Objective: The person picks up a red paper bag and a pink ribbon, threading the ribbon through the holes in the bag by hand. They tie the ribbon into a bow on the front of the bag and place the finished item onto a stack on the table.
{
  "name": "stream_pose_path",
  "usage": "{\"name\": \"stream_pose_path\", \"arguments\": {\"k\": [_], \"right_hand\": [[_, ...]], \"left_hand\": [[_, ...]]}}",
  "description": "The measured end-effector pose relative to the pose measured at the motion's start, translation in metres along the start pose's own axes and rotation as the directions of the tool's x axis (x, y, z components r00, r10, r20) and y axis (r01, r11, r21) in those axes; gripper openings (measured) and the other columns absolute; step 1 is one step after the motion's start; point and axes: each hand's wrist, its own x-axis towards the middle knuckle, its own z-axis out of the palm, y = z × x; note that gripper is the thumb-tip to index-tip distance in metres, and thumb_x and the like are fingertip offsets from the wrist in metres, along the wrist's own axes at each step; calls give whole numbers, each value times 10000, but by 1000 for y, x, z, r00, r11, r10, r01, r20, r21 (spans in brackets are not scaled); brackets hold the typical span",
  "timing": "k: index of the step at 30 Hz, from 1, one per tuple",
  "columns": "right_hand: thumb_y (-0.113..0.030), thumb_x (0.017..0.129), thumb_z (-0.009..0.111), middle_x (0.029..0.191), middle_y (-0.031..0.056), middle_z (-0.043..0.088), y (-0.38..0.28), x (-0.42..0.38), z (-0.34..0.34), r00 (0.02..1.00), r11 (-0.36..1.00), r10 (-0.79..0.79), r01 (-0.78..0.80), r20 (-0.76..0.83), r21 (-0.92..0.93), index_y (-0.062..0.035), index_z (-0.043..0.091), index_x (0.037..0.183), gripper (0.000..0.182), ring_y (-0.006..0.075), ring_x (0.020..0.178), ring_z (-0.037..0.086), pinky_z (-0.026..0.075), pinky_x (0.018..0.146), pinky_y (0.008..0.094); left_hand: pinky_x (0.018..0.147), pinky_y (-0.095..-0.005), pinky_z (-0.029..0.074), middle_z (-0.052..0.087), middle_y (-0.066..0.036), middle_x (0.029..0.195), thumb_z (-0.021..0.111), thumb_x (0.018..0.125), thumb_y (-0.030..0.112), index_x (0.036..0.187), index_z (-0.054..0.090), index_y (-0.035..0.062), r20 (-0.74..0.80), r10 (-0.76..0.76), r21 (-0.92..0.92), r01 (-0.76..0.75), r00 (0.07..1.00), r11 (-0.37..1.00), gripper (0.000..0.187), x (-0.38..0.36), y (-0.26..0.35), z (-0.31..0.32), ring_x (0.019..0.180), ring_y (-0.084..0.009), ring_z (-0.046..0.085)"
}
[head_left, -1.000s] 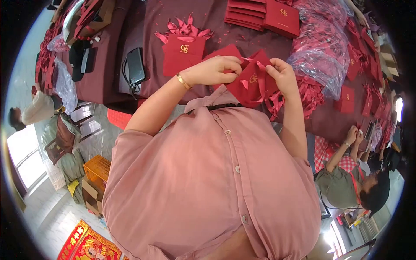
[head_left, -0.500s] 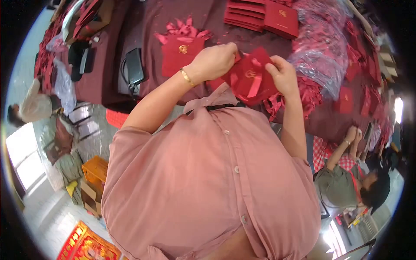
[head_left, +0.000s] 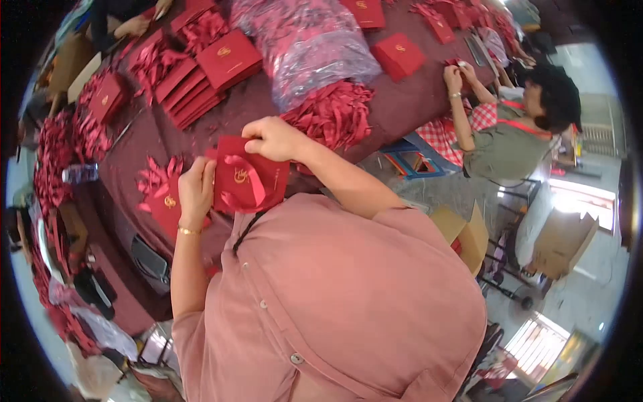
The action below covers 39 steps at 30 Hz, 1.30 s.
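Note:
A small red gift bag with a gold logo and a pink-red ribbon is held up between my hands, just in front of my shirt. My left hand, a gold bracelet at its wrist, grips the bag's left edge. At the upper right edge, the fingers of my right hand are closed on the same bag. Another red bag with ribbons at its top lies on the table, partly behind my left hand.
Beyond my hands are stacked red bags and a clear plastic sack of red ribbons on the dark red tablecloth. A black pouch lies to the left. A co-worker sits at the right, handling something small.
My view has turned to the right. Both hands still hold the bag, which now faces the camera more squarely, and my right hand has moved to its upper edge.

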Motion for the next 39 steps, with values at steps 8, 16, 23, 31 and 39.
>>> {"name": "stream_pose_path", "arguments": {"k": [8, 16, 23, 31, 39], "right_hand": [[-124, 773, 631, 799, 167, 654, 6, -16, -34, 996, 999, 28, -32, 88, 44, 1, 635, 916, 190, 249, 752, 640, 480, 690, 360], [-213, 762, 636, 881, 182, 663, 6, 5, -23, 990, 996, -28, 16, -138, -86, -2, 649, 962, 291, 282, 854, 654, 501, 738, 370], [-203, 776, 662, 890, 155, 617, -32, -14, 41, 968, 972, -165, 126, -190, -197, -27, 627, 955, 254, 345, 812, 606, 493, 714, 407], [-169, 806, 626, 828, 144, 675, 25, -6, 57, 994, 996, 75, -79, -83, -46, -27, 672, 904, 179, 226, 766, 668, 508, 689, 326], [-293, 797, 654, 853, 182, 667, 77, -18, 46, 931, 730, 346, -343, -114, -592, -29, 654, 846, 268, 349, 816, 654, 518, 711, 456]], "left_hand": [[529, -273, 370, 426, -119, 622, 547, 916, 88, 808, 543, -22, 6, 71, 0, -71, 997, 997, 154, 11, -27, -53, 563, -116, 405], [791, -270, 453, 603, -79, 927, 531, 936, 144, 1097, 574, -7, -302, -117, -164, 69, 946, 984, 225, 17, -56, -47, 843, -140, 560], [786, -271, 480, 529, -82, 1193, 545, 938, 194, 1382, 369, 63, 51, -414, -835, 267, 909, 482, 495, -21, -3, 9, 925, -132, 556], [719, -293, 504, 583, -22, 857, 644, 802, 46, 1272, 490, 53, -162, -570, -462, 449, 805, 765, 495, -58, -97, 57, 817, -150, 607], [762, -368, 505, 603, -139, 999, 706, 737, 94, 1138, 604, 70, -241, -307, 92, 337, 921, 937, 415, -62, -81, 54, 865, -297, 616]]}}
